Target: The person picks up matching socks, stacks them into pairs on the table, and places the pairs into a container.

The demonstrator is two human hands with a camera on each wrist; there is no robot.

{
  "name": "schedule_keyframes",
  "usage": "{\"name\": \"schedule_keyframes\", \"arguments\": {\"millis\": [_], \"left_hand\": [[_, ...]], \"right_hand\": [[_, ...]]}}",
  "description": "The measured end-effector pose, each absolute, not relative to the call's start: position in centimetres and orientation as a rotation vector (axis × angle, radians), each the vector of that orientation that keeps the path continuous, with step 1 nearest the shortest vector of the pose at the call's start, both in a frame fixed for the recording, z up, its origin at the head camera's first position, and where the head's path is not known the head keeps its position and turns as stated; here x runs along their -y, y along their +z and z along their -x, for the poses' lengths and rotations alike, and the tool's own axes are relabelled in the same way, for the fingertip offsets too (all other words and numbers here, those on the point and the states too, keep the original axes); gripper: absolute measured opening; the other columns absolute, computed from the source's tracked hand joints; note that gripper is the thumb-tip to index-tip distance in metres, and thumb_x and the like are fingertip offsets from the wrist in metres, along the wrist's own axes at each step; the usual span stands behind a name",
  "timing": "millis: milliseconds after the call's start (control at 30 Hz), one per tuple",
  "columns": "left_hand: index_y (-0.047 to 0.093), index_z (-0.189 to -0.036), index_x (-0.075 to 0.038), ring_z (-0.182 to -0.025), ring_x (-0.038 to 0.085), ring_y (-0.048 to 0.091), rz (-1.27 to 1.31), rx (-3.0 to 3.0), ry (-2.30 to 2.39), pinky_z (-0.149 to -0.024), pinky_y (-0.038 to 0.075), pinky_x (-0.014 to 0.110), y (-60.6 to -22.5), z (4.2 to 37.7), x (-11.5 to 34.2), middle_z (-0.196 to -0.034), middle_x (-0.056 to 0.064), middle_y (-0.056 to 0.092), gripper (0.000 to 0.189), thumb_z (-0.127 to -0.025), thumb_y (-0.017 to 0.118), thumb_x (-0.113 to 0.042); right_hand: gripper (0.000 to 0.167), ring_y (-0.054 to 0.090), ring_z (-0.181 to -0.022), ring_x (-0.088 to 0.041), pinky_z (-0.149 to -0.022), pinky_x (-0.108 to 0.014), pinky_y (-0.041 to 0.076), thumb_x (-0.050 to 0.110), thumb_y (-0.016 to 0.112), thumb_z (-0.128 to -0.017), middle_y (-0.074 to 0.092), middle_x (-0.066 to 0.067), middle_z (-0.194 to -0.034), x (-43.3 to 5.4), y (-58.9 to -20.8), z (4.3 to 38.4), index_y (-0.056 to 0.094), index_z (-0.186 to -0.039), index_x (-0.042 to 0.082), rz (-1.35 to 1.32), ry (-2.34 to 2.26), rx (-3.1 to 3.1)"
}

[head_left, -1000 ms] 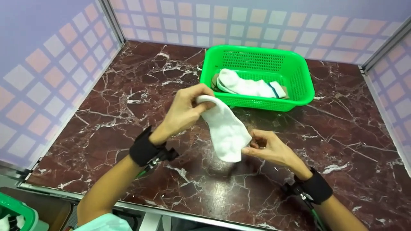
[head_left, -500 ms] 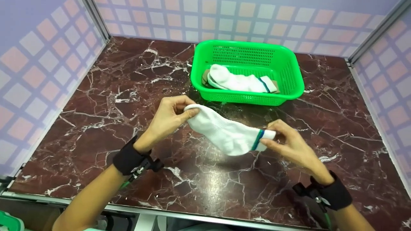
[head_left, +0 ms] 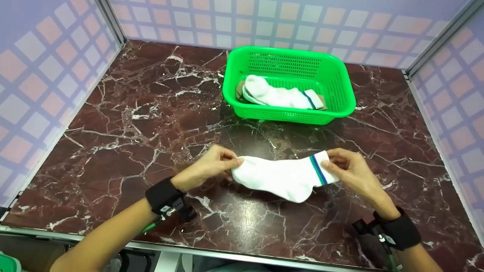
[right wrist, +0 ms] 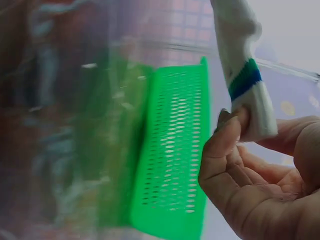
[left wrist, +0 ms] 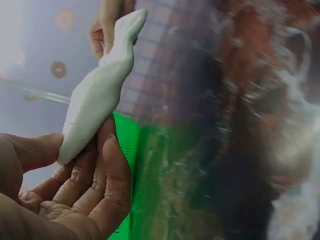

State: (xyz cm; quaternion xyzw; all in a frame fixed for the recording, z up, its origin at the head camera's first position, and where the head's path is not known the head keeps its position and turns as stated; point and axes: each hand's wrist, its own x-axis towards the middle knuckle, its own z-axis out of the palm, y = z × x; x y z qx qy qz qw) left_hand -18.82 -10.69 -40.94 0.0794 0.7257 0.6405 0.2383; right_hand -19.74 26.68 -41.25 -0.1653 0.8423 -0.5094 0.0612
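Observation:
A white sock (head_left: 274, 175) with a green and blue stripe near its cuff stretches sideways between both hands, in front of the basket. The left hand (head_left: 211, 164) pinches its toe end between thumb and fingers; the left wrist view shows the thumb (left wrist: 42, 150) on one side of the white cloth. At the other end the right hand (head_left: 353, 172) pinches the cuff just past the stripe. In the right wrist view the striped cuff (right wrist: 255, 102) sits between thumb and fingers. The sock's heel hangs down toward the near side.
Behind the sock stands a green plastic basket (head_left: 289, 115) holding white striped socks (head_left: 281, 97) with something brownish beneath. Patterned panels wall the dark red marble table (head_left: 159, 124) at the back and sides. Part of another green container (head_left: 8, 262) shows below the table's front edge at left.
The right hand has moved right along with the cuff, straightening the sock and bringing its stripe into sight. Both hands have come lower and nearer in the head view.

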Motion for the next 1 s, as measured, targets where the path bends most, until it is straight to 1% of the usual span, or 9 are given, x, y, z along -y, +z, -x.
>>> {"name": "schedule_keyframes", "arguments": {"millis": [67,133,233,367,600,700,833,933,1000], "left_hand": [[0.067,-0.095,0.01,-0.062,0.017,0.063,-0.229,-2.053,1.698,-0.059,0.057,0.031,-41.6,18.9,10.4,-0.083,0.015,0.068,0.017,-0.092,0.064,-0.007],[0.068,-0.093,0.01,-0.059,0.017,0.061,-0.249,-2.126,1.644,-0.056,0.056,0.032,-42.1,19.1,10.2,-0.079,0.014,0.068,0.017,-0.091,0.065,-0.007],[0.069,-0.092,0.009,-0.055,0.016,0.059,-0.275,-2.217,1.599,-0.051,0.055,0.031,-42.7,19.5,10.1,-0.076,0.013,0.068,0.015,-0.09,0.066,-0.006],[0.069,-0.092,0.008,-0.054,0.016,0.058,-0.243,-2.254,1.581,-0.048,0.053,0.029,-43.1,20.0,10.1,-0.076,0.012,0.067,0.014,-0.089,0.066,-0.006],[0.069,-0.093,0.005,-0.052,0.016,0.058,-0.192,-2.252,1.566,-0.043,0.05,0.026,-43.3,20.0,10.0,-0.075,0.011,0.067,0.012,-0.089,0.066,-0.006],[0.068,-0.095,0.006,-0.051,0.017,0.058,-0.208,-2.261,1.574,-0.043,0.05,0.027,-43.6,20.0,10.1,-0.075,0.011,0.067,0.012,-0.089,0.066,-0.004],[0.066,-0.097,0.007,-0.053,0.018,0.059,-0.22,-2.281,1.566,-0.047,0.053,0.028,-43.9,20.0,10.2,-0.078,0.012,0.068,0.014,-0.087,0.066,-0.003],[0.066,-0.099,0.006,-0.055,0.018,0.059,-0.218,-2.287,1.551,-0.049,0.054,0.029,-43.8,20.0,10.0,-0.081,0.012,0.067,0.018,-0.084,0.07,-0.004],[0.065,-0.1,0.006,-0.058,0.017,0.06,-0.229,-2.289,1.53,-0.05,0.054,0.029,-43.7,20.0,9.8,-0.084,0.012,0.068,0.023,-0.081,0.072,-0.004]], "right_hand": [[0.028,0.068,-0.073,-0.02,-0.061,-0.026,0.055,0.01,0.065,-0.092,0.069,-0.018,-0.092,-26.8,-42.0,19.9,0.062,-0.113,-0.008,0.498,-1.466,-2.558],[0.029,0.067,-0.076,-0.022,-0.065,-0.025,0.054,0.01,0.065,-0.092,0.068,-0.017,-0.093,-26.8,-42.7,19.9,0.061,-0.114,-0.008,0.508,-1.392,-2.574],[0.031,0.066,-0.081,-0.026,-0.068,-0.024,0.053,0.008,0.064,-0.092,0.067,-0.018,-0.096,-26.7,-43.6,19.9,0.059,-0.117,-0.01,0.539,-1.301,-2.599],[0.034,0.066,-0.085,-0.029,-0.07,-0.026,0.053,0.008,0.064,-0.093,0.067,-0.019,-0.099,-26.6,-44.1,19.9,0.057,-0.12,-0.011,0.55,-1.237,-2.621],[0.033,0.066,-0.085,-0.029,-0.069,-0.026,0.053,0.008,0.064,-0.092,0.067,-0.018,-0.098,-26.4,-44.2,19.9,0.058,-0.12,-0.009,0.552,-1.218,-2.64],[0.036,0.066,-0.084,-0.028,-0.067,-0.026,0.052,0.011,0.065,-0.093,0.067,-0.017,-0.098,-26.5,-44.4,19.8,0.057,-0.122,-0.008,0.53,-1.213,-2.624],[0.039,0.066,-0.083,-0.027,-0.063,-0.025,0.051,0.012,0.066,-0.092,0.066,-0.017,-0.098,-26.4,-44.6,19.7,0.056,-0.124,-0.008,0.5,-1.237,-2.594],[0.042,0.065,-0.081,-0.025,-0.063,-0.025,0.051,0.012,0.069,-0.09,0.066,-0.016,-0.098,-26.2,-44.7,19.8,0.055,-0.125,-0.006,0.486,-1.229,-2.587],[0.049,0.065,-0.08,-0.023,-0.064,-0.026,0.051,0.014,0.072,-0.087,0.066,-0.015,-0.099,-26.1,-44.6,19.9,0.053,-0.128,-0.005,0.481,-1.2,-2.588]]}}
